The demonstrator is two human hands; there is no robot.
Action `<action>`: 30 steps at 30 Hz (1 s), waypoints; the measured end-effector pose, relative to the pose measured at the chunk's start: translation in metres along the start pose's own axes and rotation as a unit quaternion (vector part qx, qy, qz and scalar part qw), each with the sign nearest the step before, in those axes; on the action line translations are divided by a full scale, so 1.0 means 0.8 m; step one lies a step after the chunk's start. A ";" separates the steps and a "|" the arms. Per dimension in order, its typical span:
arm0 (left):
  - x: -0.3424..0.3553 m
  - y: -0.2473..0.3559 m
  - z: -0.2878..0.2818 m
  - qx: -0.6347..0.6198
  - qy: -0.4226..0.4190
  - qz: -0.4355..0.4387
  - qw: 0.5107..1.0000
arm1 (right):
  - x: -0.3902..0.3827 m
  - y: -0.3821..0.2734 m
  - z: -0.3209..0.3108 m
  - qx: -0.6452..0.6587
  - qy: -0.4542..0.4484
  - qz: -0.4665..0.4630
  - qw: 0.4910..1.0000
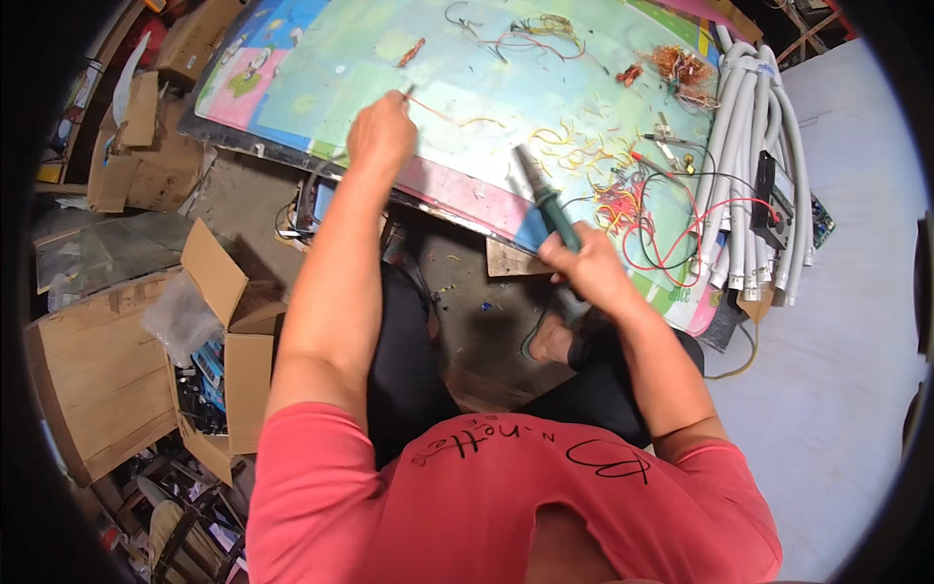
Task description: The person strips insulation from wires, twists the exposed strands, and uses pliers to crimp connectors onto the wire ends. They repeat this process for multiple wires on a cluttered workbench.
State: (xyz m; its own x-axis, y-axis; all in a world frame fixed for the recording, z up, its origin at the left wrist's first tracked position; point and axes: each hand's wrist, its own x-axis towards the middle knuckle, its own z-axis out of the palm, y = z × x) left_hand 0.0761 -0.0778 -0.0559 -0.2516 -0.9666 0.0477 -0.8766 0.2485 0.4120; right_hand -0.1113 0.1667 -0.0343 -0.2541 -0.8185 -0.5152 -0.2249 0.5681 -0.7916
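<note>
My left hand is pinched at the far side of the pastel work board, holding a thin red wire that has a small dark end. My right hand grips the green handle of a tool with a long metal end, angled over the board's near edge. Loose yellow wire pieces and a tangle of red and yellow wires lie beside the tool. A black meter with red and black leads rests at the right.
A bundle of white tubes runs along the board's right, beside a pale padded surface. Copper-coloured wire clumps lie at the back. Open cardboard boxes stand low on the left. My legs are under the board's front edge.
</note>
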 end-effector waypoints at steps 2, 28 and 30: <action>-0.007 0.012 0.009 -0.028 0.003 0.029 0.999 | 0.013 -0.005 -0.014 0.127 0.018 -0.004 0.992; -0.068 0.102 -0.013 -0.078 0.058 0.195 0.976 | 0.004 -0.026 -0.013 0.001 0.013 -0.180 0.984; -0.069 0.102 -0.012 -0.075 0.054 0.197 0.976 | 0.004 -0.027 -0.014 -0.005 0.010 -0.184 0.983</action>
State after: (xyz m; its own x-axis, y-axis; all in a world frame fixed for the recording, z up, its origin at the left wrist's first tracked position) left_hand 0.0222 -0.0049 -0.0161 -0.5052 -0.8011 0.3210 -0.6486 0.5979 0.4710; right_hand -0.1180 0.1529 -0.0150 -0.1721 -0.9672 -0.1870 -0.3151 0.2339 -0.9198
